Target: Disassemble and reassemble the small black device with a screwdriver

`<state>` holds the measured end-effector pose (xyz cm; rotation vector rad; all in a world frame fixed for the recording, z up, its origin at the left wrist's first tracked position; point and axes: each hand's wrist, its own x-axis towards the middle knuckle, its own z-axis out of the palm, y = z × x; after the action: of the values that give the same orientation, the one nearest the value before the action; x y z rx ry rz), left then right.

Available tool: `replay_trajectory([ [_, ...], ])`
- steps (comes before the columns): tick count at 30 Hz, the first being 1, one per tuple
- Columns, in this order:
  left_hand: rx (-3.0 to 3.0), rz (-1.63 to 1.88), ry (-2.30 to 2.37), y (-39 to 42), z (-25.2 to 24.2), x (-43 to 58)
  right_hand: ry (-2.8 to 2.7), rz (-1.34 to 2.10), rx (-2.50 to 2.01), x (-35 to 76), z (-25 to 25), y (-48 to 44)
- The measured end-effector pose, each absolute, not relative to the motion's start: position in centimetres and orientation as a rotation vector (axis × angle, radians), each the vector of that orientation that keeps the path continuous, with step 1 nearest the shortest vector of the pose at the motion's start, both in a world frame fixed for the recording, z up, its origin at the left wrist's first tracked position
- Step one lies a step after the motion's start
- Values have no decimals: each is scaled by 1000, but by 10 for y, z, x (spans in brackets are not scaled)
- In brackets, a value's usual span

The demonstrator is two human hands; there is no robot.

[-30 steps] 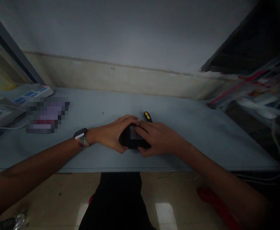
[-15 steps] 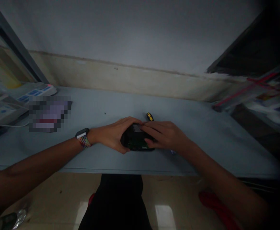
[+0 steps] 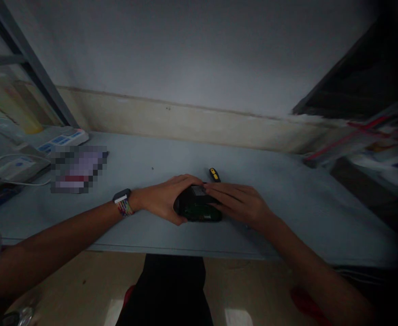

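A dark device (image 3: pixel 199 206) with a green board-like part and a pale label lies low over the table, near its front edge. Around its left end my left hand (image 3: pixel 168 197) is wrapped, thumb and fingers on opposite sides. My right hand (image 3: pixel 241 201) rests on the device's upper right part, fingers pressed together over it; its thumb is mostly hidden. Just behind the fingers lies a black and yellow handle (image 3: pixel 214 174), its far part hidden. A small object beneath my right wrist is too hidden to tell.
On the left of the blue-grey table (image 3: pixel 134 154) are a blurred-out box (image 3: pixel 80 172), a white power strip (image 3: pixel 65 141) and white cables. A clear bag with red edging (image 3: pixel 351 138) stands at the right. A wall runs along the back.
The whole view has shifted, so everything sits slightly lower. My right hand's thumb has moved off the green part, which shows more now. My left hand keeps its hold.
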<state>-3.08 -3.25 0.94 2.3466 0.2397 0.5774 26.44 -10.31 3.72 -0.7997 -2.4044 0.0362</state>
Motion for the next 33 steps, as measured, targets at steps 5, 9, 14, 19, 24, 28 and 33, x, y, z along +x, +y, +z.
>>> replay_trajectory([
  [5, 2358, 580, 247, -30, 8, -28, -2246, 324, -865, 255, 55, -84],
  [9, 2340, 584, 296, -28, 4, -27, -2122, 628, -900, 249, 61, -69],
  [14, 2272, 642, 300, -28, -1, -25, -1864, 875, -950, 244, 54, -57],
  [19, 2173, 710, 256, -27, -4, -21, -1706, 1043, -801, 252, 55, -37],
  [24, 2340, 658, 259, -28, -2, -18, -1570, 1332, -756, 249, 72, -2],
  [28, 2512, 620, 276, -34, -3, -17, -1612, 1615, -711, 228, 82, 33],
  [33, 2605, 570, 289, -47, -6, -16, -1697, 1892, -669, 191, 78, 77],
])
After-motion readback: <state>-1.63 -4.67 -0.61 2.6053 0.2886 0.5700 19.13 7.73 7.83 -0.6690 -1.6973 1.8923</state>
